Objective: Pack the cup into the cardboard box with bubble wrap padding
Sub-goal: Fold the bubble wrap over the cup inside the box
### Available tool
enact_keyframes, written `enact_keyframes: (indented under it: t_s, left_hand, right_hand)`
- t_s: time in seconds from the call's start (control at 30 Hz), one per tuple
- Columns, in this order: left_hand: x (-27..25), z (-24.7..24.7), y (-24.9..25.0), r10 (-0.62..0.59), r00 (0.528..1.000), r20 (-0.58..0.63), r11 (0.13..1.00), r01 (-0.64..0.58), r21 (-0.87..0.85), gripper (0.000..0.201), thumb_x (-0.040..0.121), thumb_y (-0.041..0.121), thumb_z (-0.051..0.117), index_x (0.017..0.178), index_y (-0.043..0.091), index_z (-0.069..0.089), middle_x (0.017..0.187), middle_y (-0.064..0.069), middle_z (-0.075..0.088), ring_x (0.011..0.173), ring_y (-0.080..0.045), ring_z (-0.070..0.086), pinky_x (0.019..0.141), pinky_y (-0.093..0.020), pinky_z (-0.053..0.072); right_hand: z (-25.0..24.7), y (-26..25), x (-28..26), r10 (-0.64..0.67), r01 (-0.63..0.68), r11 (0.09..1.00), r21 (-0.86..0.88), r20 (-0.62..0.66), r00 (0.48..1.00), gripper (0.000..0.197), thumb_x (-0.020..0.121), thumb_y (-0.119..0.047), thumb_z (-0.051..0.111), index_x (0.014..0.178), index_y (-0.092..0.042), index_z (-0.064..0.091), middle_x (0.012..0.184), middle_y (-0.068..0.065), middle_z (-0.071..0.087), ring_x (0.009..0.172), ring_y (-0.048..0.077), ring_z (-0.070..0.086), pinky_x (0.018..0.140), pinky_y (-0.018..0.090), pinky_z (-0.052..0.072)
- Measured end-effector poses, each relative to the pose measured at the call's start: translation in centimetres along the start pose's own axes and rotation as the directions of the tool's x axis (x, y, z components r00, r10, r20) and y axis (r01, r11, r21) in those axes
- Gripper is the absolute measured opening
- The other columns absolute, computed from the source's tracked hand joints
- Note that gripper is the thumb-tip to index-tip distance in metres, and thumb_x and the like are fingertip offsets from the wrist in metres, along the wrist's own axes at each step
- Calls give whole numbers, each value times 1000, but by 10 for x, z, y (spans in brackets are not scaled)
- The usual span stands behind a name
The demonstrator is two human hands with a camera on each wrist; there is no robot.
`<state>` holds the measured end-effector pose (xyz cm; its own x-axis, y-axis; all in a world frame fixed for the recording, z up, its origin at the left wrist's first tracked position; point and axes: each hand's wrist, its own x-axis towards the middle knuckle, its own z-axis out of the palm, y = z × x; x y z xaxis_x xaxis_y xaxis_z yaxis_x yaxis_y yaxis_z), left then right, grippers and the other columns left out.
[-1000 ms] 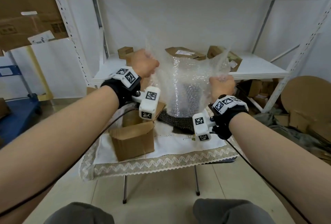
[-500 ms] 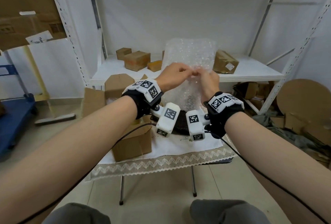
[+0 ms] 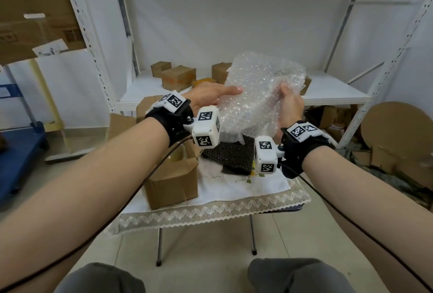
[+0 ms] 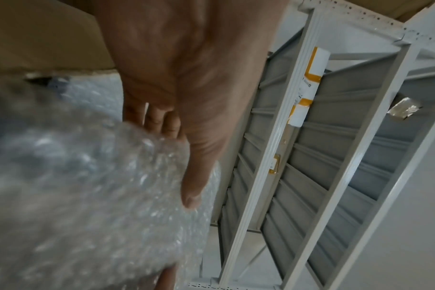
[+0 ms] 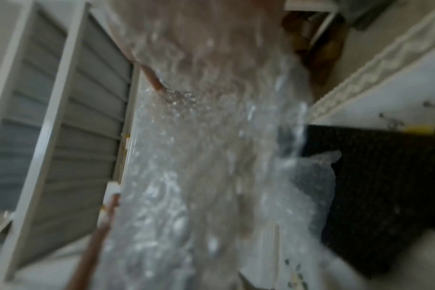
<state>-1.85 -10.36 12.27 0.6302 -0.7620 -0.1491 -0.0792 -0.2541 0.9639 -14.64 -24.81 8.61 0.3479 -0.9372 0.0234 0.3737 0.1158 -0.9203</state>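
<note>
A folded sheet of bubble wrap point(image 3: 257, 91) hangs in the air above the small table point(image 3: 234, 187). My left hand point(image 3: 218, 93) holds its left side, thumb straight along the front, fingers behind it. The left wrist view shows that thumb point(image 4: 191, 176) lying on the bubble wrap point(image 4: 87, 196). My right hand point(image 3: 289, 103) grips the right edge with curled fingers; the bubble wrap point(image 5: 199, 176) fills its blurred wrist view. An open cardboard box point(image 3: 173, 182) stands on the table's left, below my left wrist. Something pale shows inside it; I cannot tell whether it is the cup.
A dark woven piece point(image 3: 234, 155) lies on the tablecloth under the wrap. Behind the table a white metal shelf point(image 3: 328, 95) carries several small cardboard boxes point(image 3: 178, 77). A blue cart point(image 3: 18, 149) stands at the left and cardboard scraps point(image 3: 396, 128) lie at the right.
The wrap was spread wide between my raised hands, then my hands met and folded it. Now they hold the folded wrap by its two sides, lower and tilted.
</note>
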Motion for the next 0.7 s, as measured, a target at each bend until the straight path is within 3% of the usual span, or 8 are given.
enact_keyframes:
  t_s: [0.1, 0.13, 0.27, 0.33, 0.4, 0.53, 0.6, 0.7]
  left_hand:
    - [-7, -7, 7, 52, 995, -86, 995, -44, 88, 44, 74, 29, 84, 106, 9, 62, 98, -3, 69, 74, -14, 67, 56, -24, 54]
    - [-8, -11, 8, 70, 987, -147, 987, -47, 156, 47, 75, 26, 84, 110, 9, 59, 100, -4, 67, 75, -15, 63, 54, -25, 50]
    - [-15, -28, 11, 146, 953, -265, 963, -76, 257, 50, 79, 8, 77, 124, 8, 56, 115, -6, 64, 102, -23, 63, 83, -34, 53]
    - [-21, -39, 11, 142, 936, -321, 968, -64, 242, 50, 84, 8, 71, 131, 6, 53, 118, -6, 60, 107, -24, 60, 86, -32, 51]
    - [-24, -53, 11, 125, 922, -366, 984, -67, 167, 47, 88, 12, 68, 132, 7, 53, 122, -7, 61, 105, -25, 62, 78, -28, 52]
    - [-35, -81, 13, 82, 875, -476, 996, -54, 71, 22, 93, 25, 64, 106, 8, 60, 92, -2, 61, 73, -13, 58, 50, -19, 40]
    - [-40, -93, 11, 59, 901, -429, 988, 8, 151, 31, 89, 38, 69, 101, 12, 57, 91, 1, 60, 78, -14, 59, 56, -22, 42]
    - [-48, -104, 4, -63, 982, -179, 930, 122, 346, 77, 64, 51, 85, 124, 14, 55, 115, -4, 66, 101, -22, 65, 82, -34, 53]
  right_hand:
    - [10, 5, -3, -122, 133, 964, -229, 60, 991, 17, 94, -18, 56, 105, -8, 65, 82, -3, 63, 72, 9, 61, 70, 25, 49]
    - [14, 7, -6, -138, 163, 937, -310, 102, 985, 17, 93, -18, 56, 104, -8, 65, 83, -3, 63, 73, 11, 60, 71, 26, 47]
    - [35, 6, -19, -30, 175, 832, -527, 272, 962, 23, 87, -23, 63, 106, -17, 51, 91, -5, 59, 91, 17, 62, 81, 29, 53]
    - [46, 3, -25, 122, 92, 836, -540, 347, 930, 32, 88, -23, 65, 111, -18, 44, 91, -5, 57, 80, 12, 62, 60, 20, 54]
    - [54, 2, -28, 267, 2, 812, -584, 374, 888, 39, 85, -24, 69, 115, -10, 50, 91, 0, 63, 71, 12, 65, 50, 19, 50]
    - [62, 5, -27, 352, -36, 786, -618, 398, 847, 32, 81, -14, 74, 110, -4, 63, 102, 10, 72, 73, 19, 68, 51, 25, 54]
    - [67, 5, -30, 334, -39, 809, -587, 404, 851, 19, 84, -5, 71, 101, -4, 64, 99, 15, 69, 62, 18, 64, 47, 25, 51]
    - [75, 7, -33, 310, -39, 813, -580, 376, 873, 9, 91, -4, 63, 87, -10, 58, 87, 15, 63, 58, 22, 61, 44, 26, 44]
